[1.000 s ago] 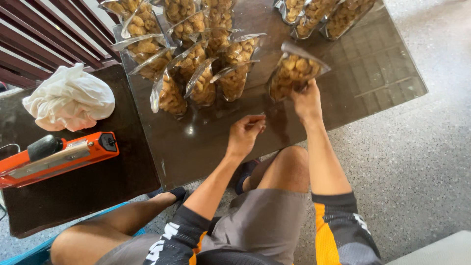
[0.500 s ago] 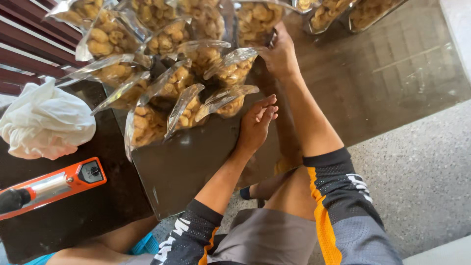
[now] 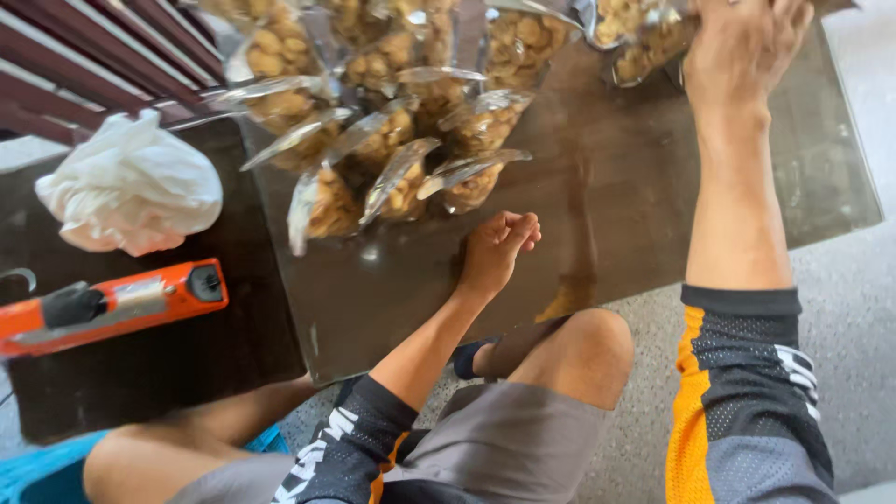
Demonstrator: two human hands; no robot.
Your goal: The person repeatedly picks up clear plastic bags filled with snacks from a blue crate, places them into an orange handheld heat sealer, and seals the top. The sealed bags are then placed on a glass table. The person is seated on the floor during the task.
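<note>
My left hand (image 3: 499, 247) rests on the dark glossy table (image 3: 607, 215) with its fingers curled and nothing in them. It lies just below a cluster of clear bags of golden snacks (image 3: 401, 159). My right hand (image 3: 747, 47) is stretched to the far top of the table, against another group of snack bags (image 3: 644, 42). The frame's top edge cuts off its fingertips, so its grip is hidden.
A crumpled white plastic bag (image 3: 131, 187) and an orange heat sealer (image 3: 112, 303) lie on a lower dark table (image 3: 168, 373) at the left. Dark red slats (image 3: 84, 65) run behind them. My bent knees are below the table edge, over speckled floor (image 3: 849, 308).
My right hand carried a snack bag from the near right of the cluster up to the far group of bags. My left hand stayed curled on the table.
</note>
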